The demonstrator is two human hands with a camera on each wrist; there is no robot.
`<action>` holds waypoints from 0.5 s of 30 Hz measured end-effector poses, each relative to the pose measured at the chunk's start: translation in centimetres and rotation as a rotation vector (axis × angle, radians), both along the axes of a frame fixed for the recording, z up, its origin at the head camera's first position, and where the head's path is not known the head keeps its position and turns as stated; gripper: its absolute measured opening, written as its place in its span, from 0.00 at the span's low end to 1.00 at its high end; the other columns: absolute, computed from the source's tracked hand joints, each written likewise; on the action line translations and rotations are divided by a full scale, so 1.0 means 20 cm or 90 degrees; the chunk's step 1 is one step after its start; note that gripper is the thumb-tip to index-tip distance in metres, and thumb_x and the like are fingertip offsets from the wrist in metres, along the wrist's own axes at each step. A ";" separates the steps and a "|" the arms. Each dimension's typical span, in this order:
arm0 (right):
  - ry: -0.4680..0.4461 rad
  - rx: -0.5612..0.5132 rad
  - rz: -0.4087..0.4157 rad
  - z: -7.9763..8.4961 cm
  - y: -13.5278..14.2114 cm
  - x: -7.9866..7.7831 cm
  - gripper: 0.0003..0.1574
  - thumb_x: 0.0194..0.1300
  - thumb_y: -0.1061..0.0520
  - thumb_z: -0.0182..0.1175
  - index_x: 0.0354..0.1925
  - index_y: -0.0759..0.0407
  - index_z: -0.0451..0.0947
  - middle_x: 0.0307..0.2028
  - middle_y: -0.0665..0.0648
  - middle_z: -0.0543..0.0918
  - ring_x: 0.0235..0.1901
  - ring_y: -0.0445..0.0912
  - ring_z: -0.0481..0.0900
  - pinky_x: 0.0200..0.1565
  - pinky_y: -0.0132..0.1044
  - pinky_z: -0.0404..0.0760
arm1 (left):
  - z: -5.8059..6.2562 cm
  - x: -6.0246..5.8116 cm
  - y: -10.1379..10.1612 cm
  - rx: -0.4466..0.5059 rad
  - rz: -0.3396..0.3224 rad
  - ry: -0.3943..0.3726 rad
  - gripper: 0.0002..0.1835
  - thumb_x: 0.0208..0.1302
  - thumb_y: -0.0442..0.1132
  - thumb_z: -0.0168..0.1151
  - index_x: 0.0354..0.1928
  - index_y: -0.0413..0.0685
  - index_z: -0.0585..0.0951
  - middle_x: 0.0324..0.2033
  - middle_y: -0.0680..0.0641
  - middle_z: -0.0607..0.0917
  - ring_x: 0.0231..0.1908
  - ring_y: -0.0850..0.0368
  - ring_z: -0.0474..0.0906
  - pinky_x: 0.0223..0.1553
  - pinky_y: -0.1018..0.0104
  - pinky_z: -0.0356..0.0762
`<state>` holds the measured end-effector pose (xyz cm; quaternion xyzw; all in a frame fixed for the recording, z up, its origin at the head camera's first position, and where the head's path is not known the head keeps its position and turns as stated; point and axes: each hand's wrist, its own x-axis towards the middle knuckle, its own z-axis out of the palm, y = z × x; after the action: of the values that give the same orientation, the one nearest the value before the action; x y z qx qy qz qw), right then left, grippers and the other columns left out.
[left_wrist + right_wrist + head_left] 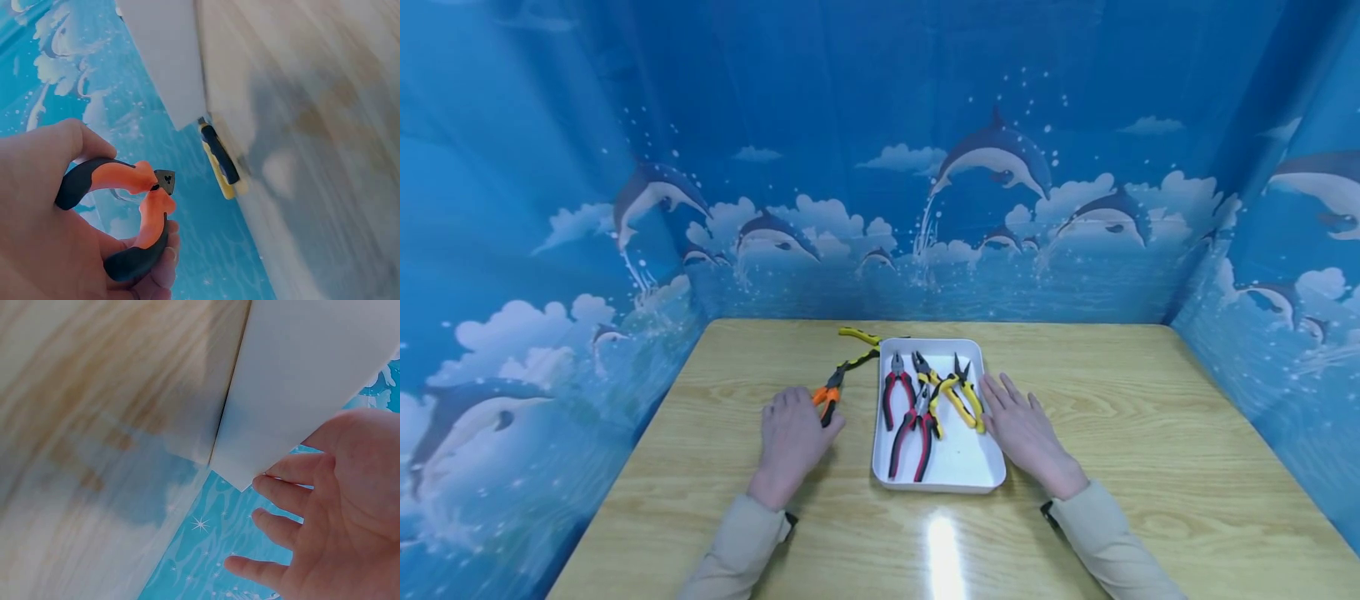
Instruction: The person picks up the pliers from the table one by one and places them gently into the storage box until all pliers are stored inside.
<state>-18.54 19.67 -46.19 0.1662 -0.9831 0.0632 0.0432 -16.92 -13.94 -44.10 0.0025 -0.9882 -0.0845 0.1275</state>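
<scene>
Wooden table, head view: left hand on orange pliers left of white tray; right hand flat beside it. Left wrist: fingers grip orange handles. Right wrist: fingers relaxed, touching tray. No readable writing.

Bright, even light falls from overhead, leaving a white glare streak on the pale wooden table near its front edge. The head view bends at its edges like a fisheye. Both wrist views are soft, the wood grain smeared by blur, with faint grey shadows.
</scene>
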 end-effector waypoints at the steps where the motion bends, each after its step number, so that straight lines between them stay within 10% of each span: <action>1: -0.002 0.000 -0.001 0.00 0.00 0.00 0.36 0.78 0.52 0.51 0.76 0.66 0.57 0.76 0.66 0.60 0.75 0.65 0.54 0.68 0.71 0.58 | 0.01 0.00 0.01 0.003 -0.002 0.006 0.31 0.62 0.60 0.62 0.40 0.32 0.77 0.36 0.35 0.80 0.37 0.43 0.75 0.36 0.52 0.74; 15: -0.011 0.005 -0.001 -0.01 0.00 -0.01 0.37 0.79 0.52 0.51 0.77 0.66 0.56 0.76 0.65 0.59 0.76 0.64 0.53 0.69 0.71 0.57 | 0.08 0.03 0.24 0.012 -0.032 -0.021 0.36 0.63 0.64 0.63 0.49 0.32 0.78 0.46 0.35 0.82 0.47 0.42 0.78 0.46 0.49 0.78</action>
<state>-18.72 19.69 -46.29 0.1647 -0.9839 0.0610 0.0342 -16.38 -9.14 -42.59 -0.0196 -0.9891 -0.0968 0.1094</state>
